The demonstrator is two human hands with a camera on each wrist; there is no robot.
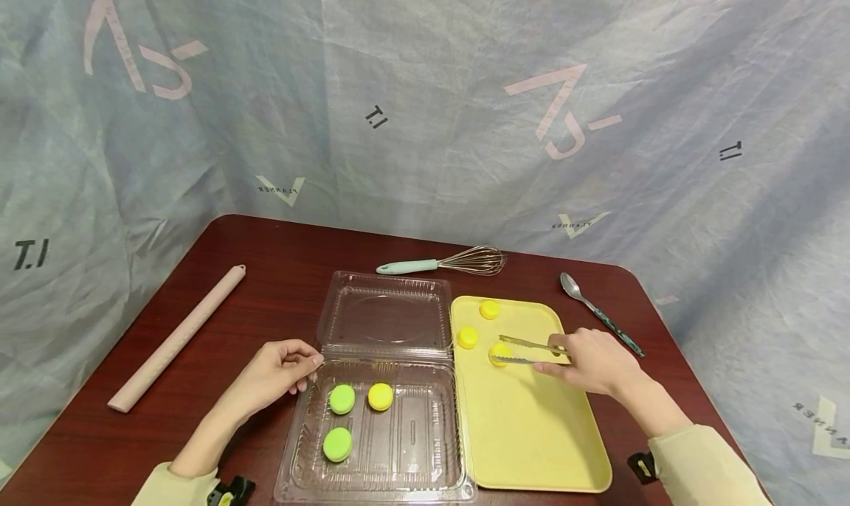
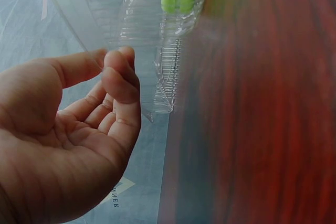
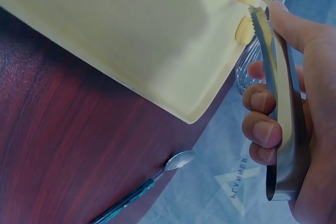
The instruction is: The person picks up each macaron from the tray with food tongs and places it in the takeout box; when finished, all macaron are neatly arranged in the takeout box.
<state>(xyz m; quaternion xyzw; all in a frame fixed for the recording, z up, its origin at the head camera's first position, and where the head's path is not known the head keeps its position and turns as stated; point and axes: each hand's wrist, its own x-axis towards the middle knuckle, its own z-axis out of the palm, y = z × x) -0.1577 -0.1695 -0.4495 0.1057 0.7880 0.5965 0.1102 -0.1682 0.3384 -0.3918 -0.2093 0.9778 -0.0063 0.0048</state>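
My left hand (image 1: 275,373) pinches the left edge of an open clear plastic container (image 1: 412,484), near its hinge. Inside its base sit two green macarons (image 1: 337,444) and one yellow macaron (image 1: 381,396). On the right, my right hand (image 1: 594,360) grips metal tongs (image 3: 286,129) with serrated tips. The tong arms are spread over the yellow tray (image 1: 531,447), and their tips lie on either side of a yellow macaron (image 1: 499,352). Two more yellow macarons (image 1: 468,337) rest toward the tray's far left corner.
Behind the container's raised lid (image 1: 385,314) lies a whisk (image 1: 412,266). A spoon (image 1: 600,314) is right of the tray. Far to the left, a pale pink rolling pin (image 1: 179,336) lies at an angle on the dark red table (image 1: 265,262). A printed cloth (image 1: 425,122) hangs behind.
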